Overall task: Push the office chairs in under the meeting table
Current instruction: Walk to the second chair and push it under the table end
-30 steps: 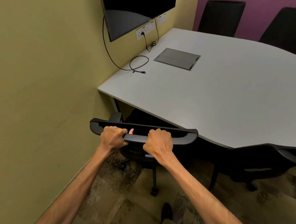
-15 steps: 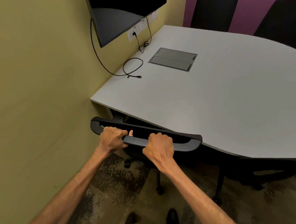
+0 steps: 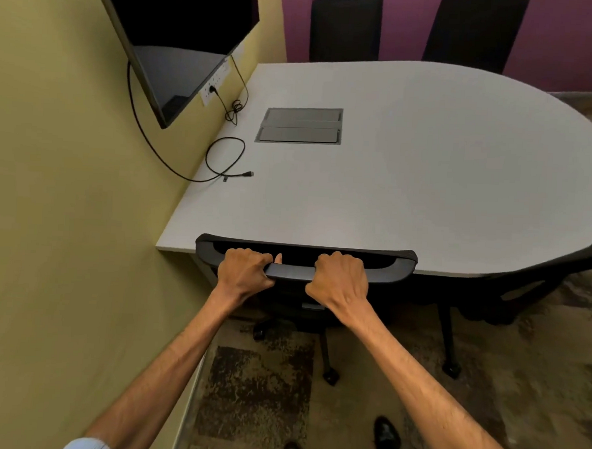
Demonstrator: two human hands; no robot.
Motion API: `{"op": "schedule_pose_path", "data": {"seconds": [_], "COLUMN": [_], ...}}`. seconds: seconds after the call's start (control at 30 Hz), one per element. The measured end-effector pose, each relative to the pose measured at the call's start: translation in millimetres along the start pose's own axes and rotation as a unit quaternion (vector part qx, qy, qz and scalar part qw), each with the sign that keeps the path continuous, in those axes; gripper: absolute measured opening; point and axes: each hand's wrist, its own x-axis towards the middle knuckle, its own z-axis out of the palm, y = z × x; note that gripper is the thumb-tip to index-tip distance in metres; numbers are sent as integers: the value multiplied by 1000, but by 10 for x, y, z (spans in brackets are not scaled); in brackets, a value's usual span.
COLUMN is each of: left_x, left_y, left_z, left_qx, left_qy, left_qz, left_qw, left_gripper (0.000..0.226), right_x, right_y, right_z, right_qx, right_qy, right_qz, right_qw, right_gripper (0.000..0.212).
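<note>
A black office chair [image 3: 393, 265] stands at the near edge of the white meeting table [image 3: 410, 182]. Its backrest top touches or overlaps the table edge and its seat is hidden under the top. My left hand [image 3: 242, 271] and my right hand [image 3: 341, 278] both grip the top bar of the backrest, about a hand's width apart. A second black chair [image 3: 542, 282] sits to the right, partly under the table's curved edge. Two more black chairs [image 3: 346, 26] stand at the far side by the purple wall.
A yellow wall runs close along the left, with a screen [image 3: 181, 39] mounted on it. A black cable [image 3: 226, 159] lies coiled on the table's left part, next to a grey cable hatch [image 3: 301, 125]. My shoes [image 3: 384, 438] stand on patterned carpet.
The chair has rolled forward under the table, and its backrest now meets the table edge. I have stepped closer, so my view looks down more steeply. Both hands keep their grip.
</note>
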Motion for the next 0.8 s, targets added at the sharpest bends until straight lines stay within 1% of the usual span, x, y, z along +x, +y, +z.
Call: {"op": "schedule_pose_path", "data": {"seconds": [0.17, 0.23, 0.37, 0.53, 0.67, 0.8], "left_x": [139, 171, 214, 203, 199, 163], "left_y": [-238, -190, -209, -235, -191, -163], "left_z": [71, 106, 168, 166, 130, 75], "left_qx": [-20, -22, -27, -33, -29, -38], "left_qy": [-7, -2, 2, -2, -9, -14], "left_qz": [3, -6, -3, -11, -20, -19], "left_qw": [1000, 1000, 1000, 999, 999, 999], "left_gripper": [46, 46, 45, 43, 41, 38], "right_x": [181, 225, 280, 309, 296, 282], "right_y": [-158, -97, -76, -93, -76, -69], "right_z": [3, 1, 11, 69, 73, 69], "right_qx": [-9, -13, -11, -17, -11, 5], "right_qy": [1, 2, 5, 15, 22, 12], "right_qz": [22, 30, 49, 46, 50, 56], "right_qw": [1000, 999, 999, 999, 998, 998], "right_gripper": [19, 16, 18, 19, 14, 8]}}
